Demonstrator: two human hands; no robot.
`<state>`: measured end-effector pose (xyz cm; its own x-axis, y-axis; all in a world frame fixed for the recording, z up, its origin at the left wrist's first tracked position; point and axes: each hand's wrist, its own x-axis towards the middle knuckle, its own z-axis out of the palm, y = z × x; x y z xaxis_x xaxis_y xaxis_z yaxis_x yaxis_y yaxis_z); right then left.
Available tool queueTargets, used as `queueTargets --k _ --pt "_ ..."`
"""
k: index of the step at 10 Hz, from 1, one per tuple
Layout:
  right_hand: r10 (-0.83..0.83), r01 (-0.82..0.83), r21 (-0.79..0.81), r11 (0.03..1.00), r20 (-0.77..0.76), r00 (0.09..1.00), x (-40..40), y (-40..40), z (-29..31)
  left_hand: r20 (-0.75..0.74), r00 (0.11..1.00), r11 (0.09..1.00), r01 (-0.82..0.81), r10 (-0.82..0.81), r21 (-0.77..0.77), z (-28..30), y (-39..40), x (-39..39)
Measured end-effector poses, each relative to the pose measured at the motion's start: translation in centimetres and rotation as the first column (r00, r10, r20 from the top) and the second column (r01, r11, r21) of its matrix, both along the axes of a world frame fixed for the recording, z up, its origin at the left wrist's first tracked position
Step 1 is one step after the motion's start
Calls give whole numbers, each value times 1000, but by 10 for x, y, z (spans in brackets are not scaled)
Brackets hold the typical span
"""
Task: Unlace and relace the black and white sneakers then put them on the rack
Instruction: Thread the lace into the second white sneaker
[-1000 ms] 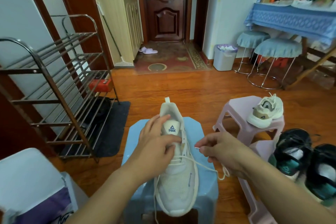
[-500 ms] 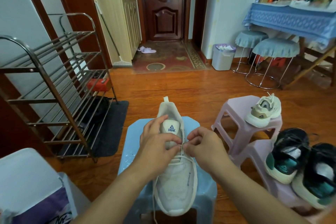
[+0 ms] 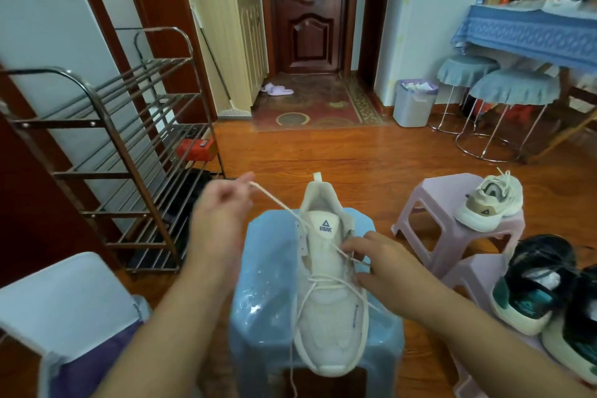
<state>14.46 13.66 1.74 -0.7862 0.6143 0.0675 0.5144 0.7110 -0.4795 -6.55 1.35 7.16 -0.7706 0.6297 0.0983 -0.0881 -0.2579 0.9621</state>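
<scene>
A white sneaker [image 3: 331,300] lies on a light blue plastic stool [image 3: 268,268], toe toward me. My left hand [image 3: 219,213] is raised to the left of the shoe and pinches the end of its white lace [image 3: 277,202], which runs taut up from the eyelets. My right hand [image 3: 378,263] rests on the shoe's right side by the eyelets, fingers bent over the lace crossing. A second white sneaker [image 3: 491,202] sits on a pink stool [image 3: 433,203]. Two black and green sneakers [image 3: 536,287] lie at the right edge. The metal shoe rack [image 3: 106,152] stands to the left.
A white and purple seat [image 3: 64,310] is at the lower left. A dark mat [image 3: 190,197] lies under the rack. Farther back stand a bin [image 3: 415,103], two round covered stools [image 3: 513,90], a blue-clothed table [image 3: 529,32] and a wooden door [image 3: 310,10].
My left hand has left the shoe's tongue and pulled a lace end up and to the left. My right hand has moved onto the shoe's right side.
</scene>
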Motion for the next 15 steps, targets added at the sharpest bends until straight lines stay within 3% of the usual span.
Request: queueTargets --k 1,2,3,4,5,6,7,8,9,10,11,12,13,14,15 --pt "7 -7 -83 997 -6 1000 4 2 -2 708 675 877 -190 -210 441 15 -34 -53" --pt "-20 16 -121 993 -33 999 0 6 -3 436 898 998 -59 54 -1 -4 -35 -68" --pt "-15 14 -164 986 -1 1000 -3 5 -1 -616 760 761 -270 -208 -590 -26 -23 -50" --pt "-14 17 -165 986 19 1000 -4 7 0 -591 493 584 -191 -638 -789 -29 -22 -26" --pt "-21 24 -112 993 32 999 -4 9 1 -432 361 409 -142 -827 -901 -26 -34 -30" --pt "-40 42 -59 997 23 999 -3 10 3 -423 417 341 -259 -804 -904 -24 -49 -59" --pt "-51 53 -59 997 40 998 -1 11 2 -474 634 312 -358 -611 -880 -21 -65 -94" --pt "-44 46 -63 997 34 998 -1 8 4 -407 729 264 -310 -550 -913 -31 -74 -111" --pt "-71 72 -68 995 17 997 0 8 8 -375 735 311 -232 -565 -922 -43 -79 -108" --pt "-72 75 -101 992 29 997 -3 7 9 -437 768 508 -170 -468 -844 -34 -77 -93" --pt "-112 113 -10 994 -214 970 -9 -4 19 -37 934 810 287 -354 -512 -10 -65 -43" --pt "-99 -102 -325 940 -547 831 -21 -31 41 156 843 845 530 -515 -76 16 -53 16" --pt "3 -504 -628 593 -624 782 -34 -60 50 202 715 742 628 -669 234 33 -44 49" --pt "210 -513 -678 526 -481 851 -28 -68 51 298 699 747 515 -650 420 37 -38 40" --pt "296 -433 -747 505 -322 899 1 -49 62 455 773 857 214 -443 469 30 -33 7"
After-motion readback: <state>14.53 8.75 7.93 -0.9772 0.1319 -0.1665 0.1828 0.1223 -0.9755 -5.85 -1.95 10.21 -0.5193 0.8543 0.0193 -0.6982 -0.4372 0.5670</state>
